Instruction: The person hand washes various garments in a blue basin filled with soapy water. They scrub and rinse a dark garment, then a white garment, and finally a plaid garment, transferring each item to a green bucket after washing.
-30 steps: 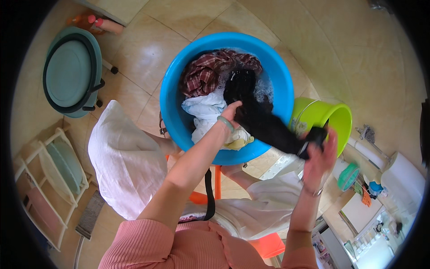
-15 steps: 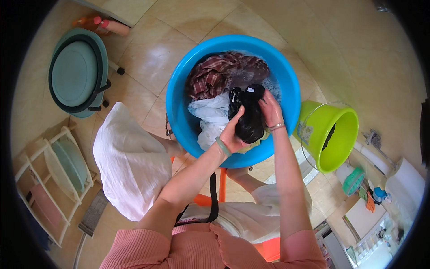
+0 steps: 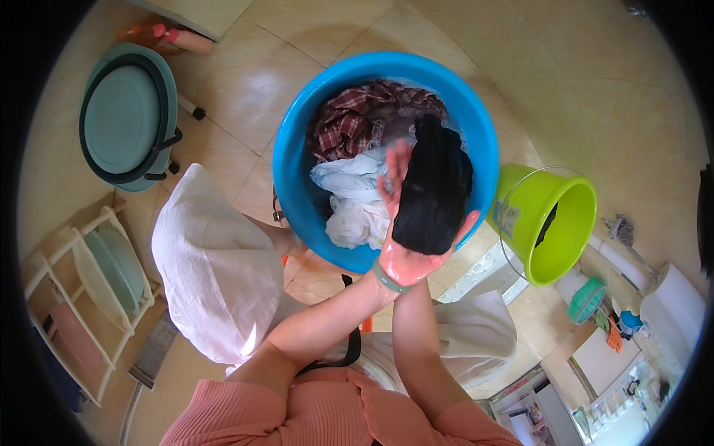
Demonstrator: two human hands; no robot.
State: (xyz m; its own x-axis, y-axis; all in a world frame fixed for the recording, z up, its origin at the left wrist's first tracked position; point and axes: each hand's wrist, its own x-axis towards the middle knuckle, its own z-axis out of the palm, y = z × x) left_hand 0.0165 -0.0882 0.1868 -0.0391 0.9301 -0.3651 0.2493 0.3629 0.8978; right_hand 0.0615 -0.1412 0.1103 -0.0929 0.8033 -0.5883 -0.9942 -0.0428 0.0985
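Note:
Wet and dark, a folded black garment [image 3: 433, 189] is held up over the near right part of a blue tub [image 3: 294, 97]. My left hand [image 3: 401, 264], with a green bangle at its wrist, holds it palm up. Outstretched fingers show along the cloth's left side and a fingertip at its lower right. My right forearm [image 3: 414, 320] passes beneath my left wrist; my right hand is mostly hidden behind the left hand and the garment. Inside the tub lie a maroon plaid garment [image 3: 343, 123] in sudsy water and white cloth [image 3: 355, 221] nearer me.
A lime-green bucket [image 3: 513, 223] with a wire handle stands right of the tub, something dark inside. Teal folding basins [image 3: 123, 126] are at the left, near bottles [image 3: 190, 41]. A white rack [image 3: 67, 297] stands lower left. My white-trousered knees [image 3: 212, 260] flank the tub's near side.
The black garment has turned from a bunched bundle between both hands to a flatter fold, with its white label out of sight. My right hand has moved from its right side to behind my left wrist.

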